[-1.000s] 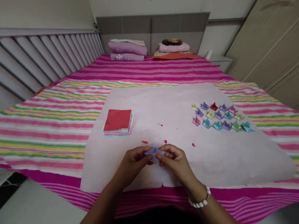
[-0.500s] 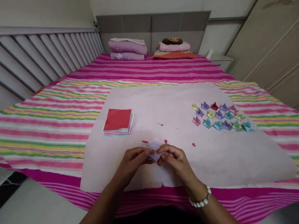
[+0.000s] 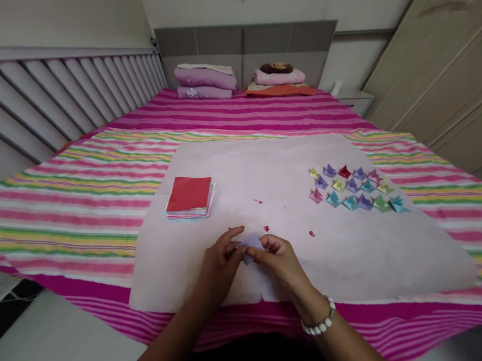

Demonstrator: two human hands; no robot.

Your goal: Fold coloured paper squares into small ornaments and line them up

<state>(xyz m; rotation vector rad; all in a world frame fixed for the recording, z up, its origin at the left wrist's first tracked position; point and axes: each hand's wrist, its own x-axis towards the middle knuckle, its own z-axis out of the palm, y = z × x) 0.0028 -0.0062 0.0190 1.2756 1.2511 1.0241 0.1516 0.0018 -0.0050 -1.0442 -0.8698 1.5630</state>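
A small folded piece of lilac origami paper is pinched between my two hands, above the near part of a large pale sheet. My left hand grips its left corner with the thumb, while the index finger points out above it. On the other side, my right hand holds the paper, its thumb pressed on the front close to the left thumb. A white bead bracelet circles the right wrist. Part of the paper's lower edge is hidden by the fingers.
A stack of square coloured paper, red on top, lies at left. Several folded paper pieces stand in rows at right. Red scraps are scattered near my hands. Folded bedding is at the headboard.
The lilac paper has tilted and turned from an upright diamond. My left index finger has lifted away, and both thumbs have come together on the paper's lower part.
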